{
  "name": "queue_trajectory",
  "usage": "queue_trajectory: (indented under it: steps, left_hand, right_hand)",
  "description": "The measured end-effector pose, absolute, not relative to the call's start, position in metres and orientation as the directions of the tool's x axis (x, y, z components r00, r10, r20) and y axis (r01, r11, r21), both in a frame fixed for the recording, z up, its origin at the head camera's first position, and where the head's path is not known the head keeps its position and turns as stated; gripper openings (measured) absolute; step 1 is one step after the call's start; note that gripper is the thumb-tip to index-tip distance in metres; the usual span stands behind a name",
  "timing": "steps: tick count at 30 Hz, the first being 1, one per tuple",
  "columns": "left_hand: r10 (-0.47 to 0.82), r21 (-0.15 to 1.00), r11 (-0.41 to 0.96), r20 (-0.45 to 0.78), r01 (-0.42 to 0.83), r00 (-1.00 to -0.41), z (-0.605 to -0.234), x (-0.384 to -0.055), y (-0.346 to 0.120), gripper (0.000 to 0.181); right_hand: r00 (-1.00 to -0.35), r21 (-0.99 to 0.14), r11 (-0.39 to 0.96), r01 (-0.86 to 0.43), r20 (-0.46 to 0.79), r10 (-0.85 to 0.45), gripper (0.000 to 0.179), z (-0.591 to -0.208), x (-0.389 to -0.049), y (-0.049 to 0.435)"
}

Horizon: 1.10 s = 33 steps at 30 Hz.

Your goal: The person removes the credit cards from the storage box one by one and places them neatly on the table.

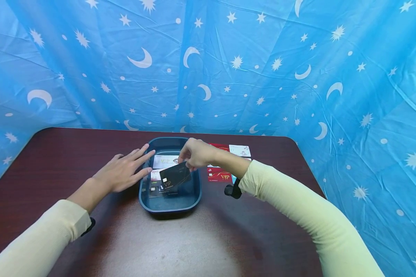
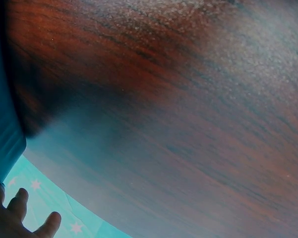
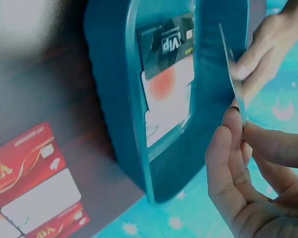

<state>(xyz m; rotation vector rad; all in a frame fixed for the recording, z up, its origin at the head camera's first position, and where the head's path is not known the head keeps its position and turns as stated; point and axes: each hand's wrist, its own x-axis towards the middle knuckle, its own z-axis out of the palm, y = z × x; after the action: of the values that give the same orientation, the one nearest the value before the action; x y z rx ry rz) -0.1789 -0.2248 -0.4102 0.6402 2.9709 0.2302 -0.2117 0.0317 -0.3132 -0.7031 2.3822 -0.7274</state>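
From the head, we look forward and down across the tabletop (image 1: pixel 152 246); nearer in, our left-wrist view faces down left of the tray (image 1: pixel 189 192), our right-wrist view into it, the tray showing in all three.

Pale yellow sleeves (image 1: pixel 299 209) meet black wristbands (image 1: pixel 233 190)

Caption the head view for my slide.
Right hand pinches a black card over a blue tray, left hand at its edge.
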Motion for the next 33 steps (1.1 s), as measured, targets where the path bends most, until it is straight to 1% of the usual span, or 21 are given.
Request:
queue_trajectory:
  steps: [10,20,25,33]
  left_hand:
    - [0.410,0.175,0.902,-0.062,0.395,-0.910,-0.411,-0.179,-0.224,0.071]
    - [0.410,0.175,0.902,-0.056,0.395,-0.910,-0.411,-0.178,-0.224,0.071]
    - [0.412,0.178,0.901,-0.058,0.396,-0.910,-0.411,-0.178,-0.224,0.071]
    - [0.408,0.170,0.904,-0.062,0.393,-0.911,-0.409,-0.178,-0.223,0.071]
  right_hand:
    - [-0.727,-0.676,0.695,-0.243,-0.347,-0.592,0.026,-0.303,-0.221,0.068]
    - [-0.759,-0.672,0.710,-0.213,-0.344,-0.553,0.022,-0.301,-0.224,0.104]
    - [-0.755,-0.681,0.710,-0.177,-0.368,-0.542,0.022,-0.301,-0.224,0.124]
    - [-0.775,-0.729,0.679,-0.090,-0.377,-0.508,0.025,-0.304,-0.227,0.156]
